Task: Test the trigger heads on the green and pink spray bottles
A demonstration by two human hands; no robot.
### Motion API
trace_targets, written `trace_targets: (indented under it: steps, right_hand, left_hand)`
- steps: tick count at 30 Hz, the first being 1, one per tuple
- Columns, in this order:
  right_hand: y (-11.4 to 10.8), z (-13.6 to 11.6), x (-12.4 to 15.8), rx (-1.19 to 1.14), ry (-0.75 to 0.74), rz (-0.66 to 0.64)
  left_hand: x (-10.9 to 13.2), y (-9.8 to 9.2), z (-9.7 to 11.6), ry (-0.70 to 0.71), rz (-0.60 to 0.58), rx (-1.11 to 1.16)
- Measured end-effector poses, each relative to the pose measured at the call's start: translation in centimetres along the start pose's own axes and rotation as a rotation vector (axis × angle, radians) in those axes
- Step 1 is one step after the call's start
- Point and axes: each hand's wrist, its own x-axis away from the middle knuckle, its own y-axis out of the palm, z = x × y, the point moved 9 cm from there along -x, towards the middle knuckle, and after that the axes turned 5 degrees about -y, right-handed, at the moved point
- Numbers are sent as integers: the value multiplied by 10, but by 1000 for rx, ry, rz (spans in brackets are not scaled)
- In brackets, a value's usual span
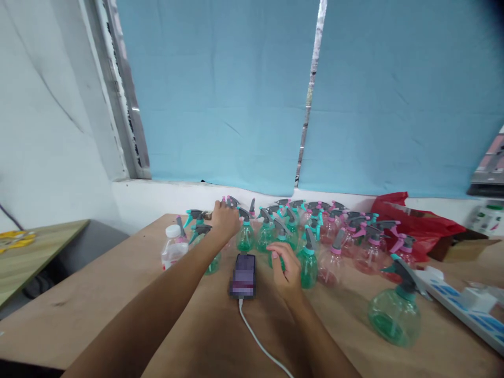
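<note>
At the back of the table, my left hand [225, 219] is closed around the top of a spray bottle. A grey and pink spray head [233, 201] shows just beyond its fingers, and my hand covers most of that bottle. My right hand [286, 265] is loosely curled with thumb and fingers apart, and I see nothing in it. It hovers beside a green spray bottle [308, 265] and partly hides another green one behind it. Between my forearms lies a phone [243, 275] with a white cable [255, 336] plugged in.
Several green and pink spray bottles [333, 265] crowd the back of the wooden table [94, 310]. One green bottle [396, 315] stands apart at front right, beside a white and blue strip [464, 304]. A white-capped bottle [172, 247] is at left; a red bag [421, 226] and cardboard box [459, 244] are at right.
</note>
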Motion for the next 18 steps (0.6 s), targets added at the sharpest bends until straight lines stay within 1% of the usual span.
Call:
trace_targets:
  steps: [3,5,7,9,11,13,15,18]
  right_hand:
    - [1,6,2,16,20,2]
    - [5,12,4,37,56,-21]
    - [11,19,7,59,110,-61]
    - [18,25,10,67,148,-105]
    - [24,26,14,60,155,-136]
    - [28,26,18,51,140,-150]
    - [30,25,22,55,111,-155]
    - [29,23,25,76,72,-137]
  left_hand:
    - [4,-28,3,36,119,23]
    - [12,-47,8,74,206,72]
    - [24,-62,16,139,277,150]
    - [42,-71,29,242,329,236]
    - [62,-71,45,351,347,318]
    - [79,-66,56,401,341,415]
    - [90,-57,64,402,315,488]
    - [97,-45,72,343,262,533]
